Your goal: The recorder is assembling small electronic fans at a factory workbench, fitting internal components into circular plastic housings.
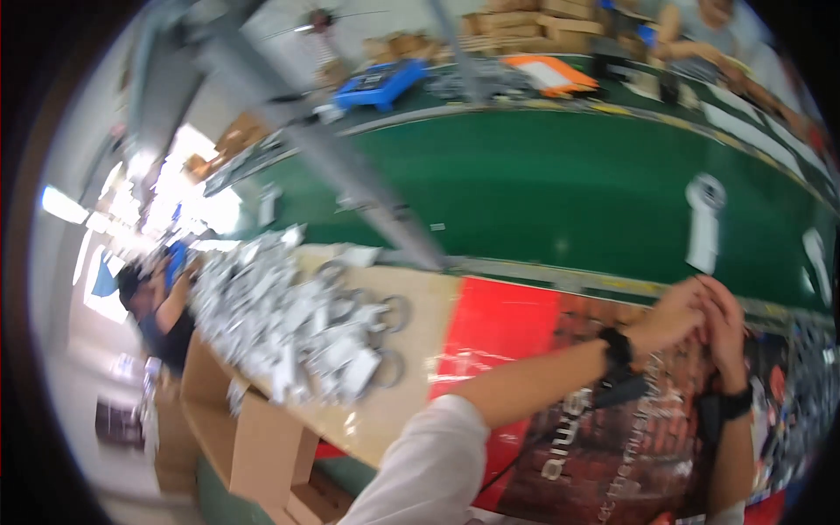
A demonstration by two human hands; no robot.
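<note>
My left hand point(669, 320) and my right hand point(723, 325) meet over the right part of the table, near the belt's edge. The fingers of both are closed and pressed together at the tips. Whatever sits between them is too small or too hidden to make out. Each wrist wears a black band, the left band point(617, 352) and the right band point(736, 404). Under my forearms lies a red and dark printed sheet point(503, 328). Just beyond my hands, a white strip with a round end point(703, 223) rests on the green belt point(560, 175).
A large heap of grey coils with white tags point(289, 324) covers the table's left side, beside an open cardboard box point(262, 442). A grey metal post point(350, 171) slants across the belt. Co-workers are at left point(166, 324) and far right point(704, 44). A blue tray point(381, 83) stands across the belt.
</note>
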